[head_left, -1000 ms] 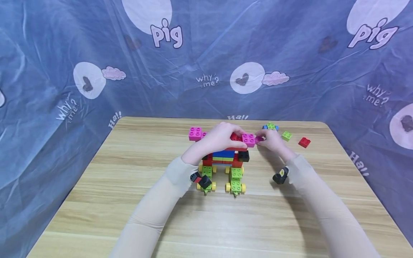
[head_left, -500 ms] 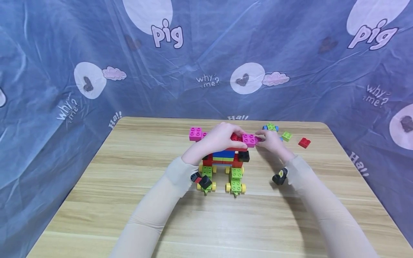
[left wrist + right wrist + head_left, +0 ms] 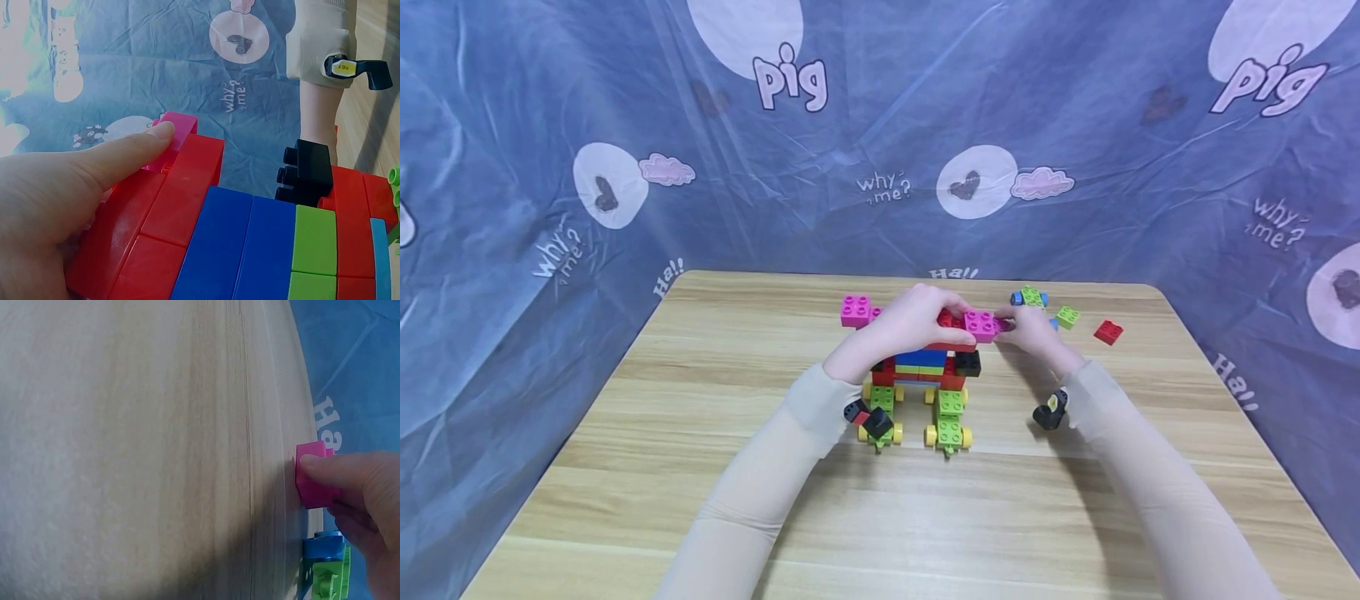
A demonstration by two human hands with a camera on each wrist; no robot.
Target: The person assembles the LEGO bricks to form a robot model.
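A figure of toy building bricks (image 3: 919, 358) stands upright on green wheeled bases (image 3: 950, 403) with yellow wheels. My left hand (image 3: 915, 321) grips its red top layer from above; in the left wrist view the thumb (image 3: 134, 150) lies along the red bricks (image 3: 181, 187), its tip by a pink brick (image 3: 178, 128). In the head view a pink brick (image 3: 981, 326) sticks out at the figure's upper right. Beside it, my right hand (image 3: 1032, 332) pinches another pink brick (image 3: 312, 478) between thumb and fingers. Whether the two pink bricks are joined is hidden.
Behind the right hand lies a green wheeled base (image 3: 1031, 296) with blue wheels. A loose green brick (image 3: 1068, 317) and a red brick (image 3: 1108, 332) lie to its right. Black bricks (image 3: 967, 363) jut from the figure's side. A blue printed cloth (image 3: 880, 125) hangs behind the table.
My right hand has shifted very slightly left with its pink brick, and a blue wheel behind it now shows. My left hand keeps its grip on the figure.
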